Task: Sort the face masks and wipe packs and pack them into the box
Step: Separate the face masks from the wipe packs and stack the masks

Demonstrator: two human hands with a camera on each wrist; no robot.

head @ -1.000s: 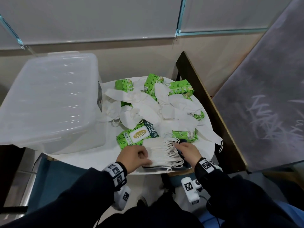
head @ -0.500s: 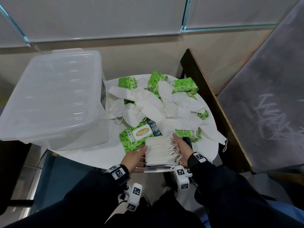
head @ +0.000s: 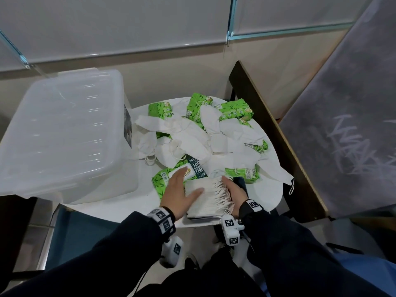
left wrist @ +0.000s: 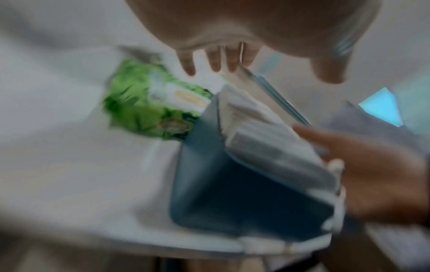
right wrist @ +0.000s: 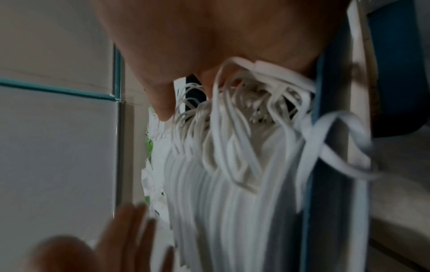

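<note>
The person is squaring up a gathered stack of white folded face masks [head: 206, 196] at the near edge of the round white table [head: 120, 207], apparently on a dark flat tray. The left hand [head: 179, 192] is lying open and flat, thumb resting on the stack; the right hand [head: 233, 192] is cupping its far side among the ear loops, fingers hidden, so its hold is unclear. Loose masks and green leaf-printed wipe packs [head: 182, 174] are lying scattered behind. Next, the stack probably needs lifting together into the translucent plastic storage box [head: 62, 133] on the left.
</note>
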